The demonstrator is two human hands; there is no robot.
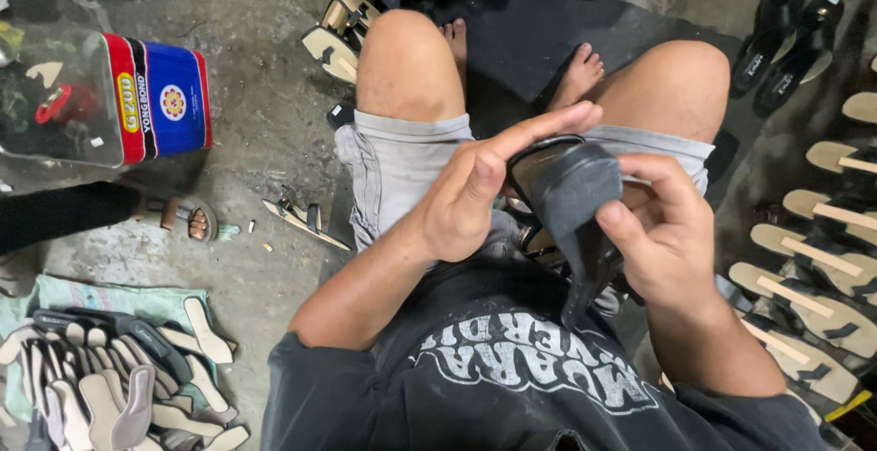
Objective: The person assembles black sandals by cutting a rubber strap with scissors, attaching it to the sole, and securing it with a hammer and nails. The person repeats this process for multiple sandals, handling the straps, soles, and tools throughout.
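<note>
Person sat over lap. Left hand (466,200) pressed dark shoe upper (568,191), index finger stretched along rim; right hand (662,232) pinched grey lining (575,232). Pressing lining into upper, seemingly; firm smoothing needed. Insoles (128,387) piled near left; finished sandals (813,277) rowed right on floor (265,95).

A sandal piece (568,197) sits over the person's lap, between the left hand (475,197) and the right hand (665,236), touching both. On the floor (265,122) to the left lies a pile of soles (119,387), with a tin (155,96) beyond it. Rows of sandals (822,259) lie to the right. More sandals (340,31) lie ahead, by the left knee.
</note>
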